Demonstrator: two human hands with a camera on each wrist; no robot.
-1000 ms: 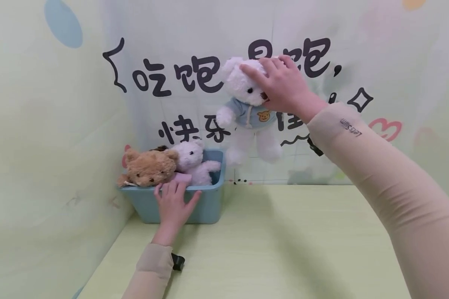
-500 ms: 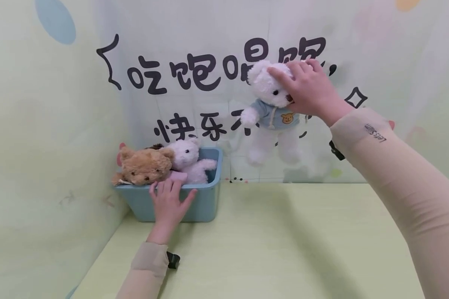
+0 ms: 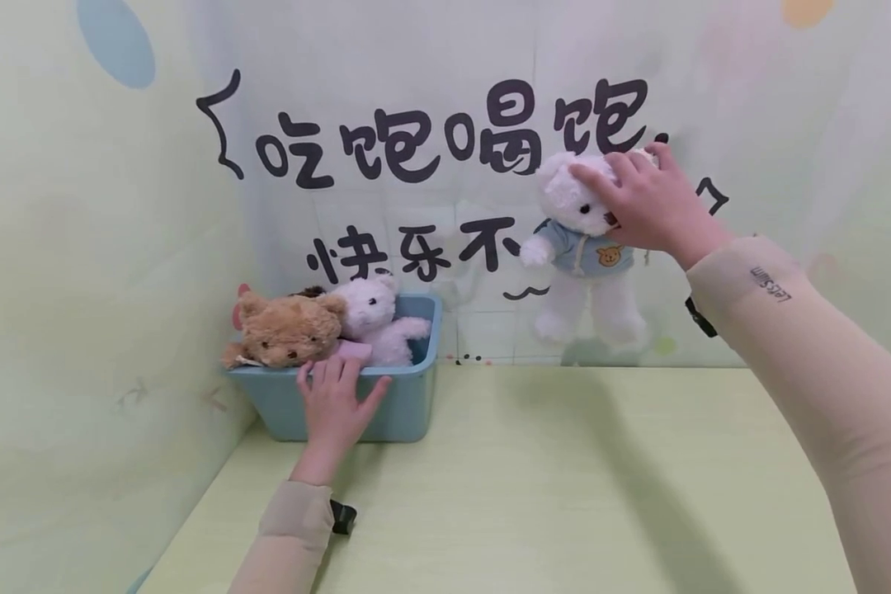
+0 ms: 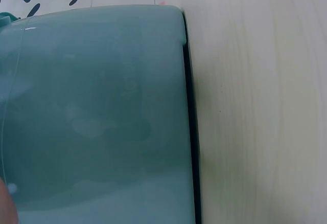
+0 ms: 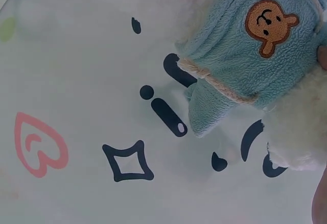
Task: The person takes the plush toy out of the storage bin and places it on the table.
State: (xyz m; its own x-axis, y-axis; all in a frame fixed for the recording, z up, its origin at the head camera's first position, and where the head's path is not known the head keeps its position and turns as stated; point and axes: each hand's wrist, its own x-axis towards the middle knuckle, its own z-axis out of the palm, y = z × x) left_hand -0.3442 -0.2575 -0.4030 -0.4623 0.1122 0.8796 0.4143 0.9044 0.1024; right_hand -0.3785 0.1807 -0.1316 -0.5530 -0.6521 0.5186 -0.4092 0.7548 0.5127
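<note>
My right hand (image 3: 657, 198) grips the head of a white teddy bear (image 3: 568, 194) and holds it up in the air before the back wall. The bear wears a light blue hoodie (image 5: 255, 45) with a small bear patch; part of its face is hidden by the hand. At the left, my left hand (image 3: 334, 408) holds the front rim of a blue plastic bin (image 3: 408, 412), fingers over the edge. A brown teddy bear (image 3: 289, 330) and another white teddy bear (image 3: 367, 305) sit inside the bin. The left wrist view shows mostly the bin's wall (image 4: 102, 106).
The bin stands on a pale yellow-green table (image 3: 527, 495), close to the left wall (image 3: 96, 330). Behind the table hangs a backdrop (image 3: 386, 49) with black lettering. A dark brown furry bit (image 3: 310, 291) shows behind the brown bear.
My right hand has carried the white teddy bear to the right, then slightly down, away from the bin. My left hand stays on the bin's rim.
</note>
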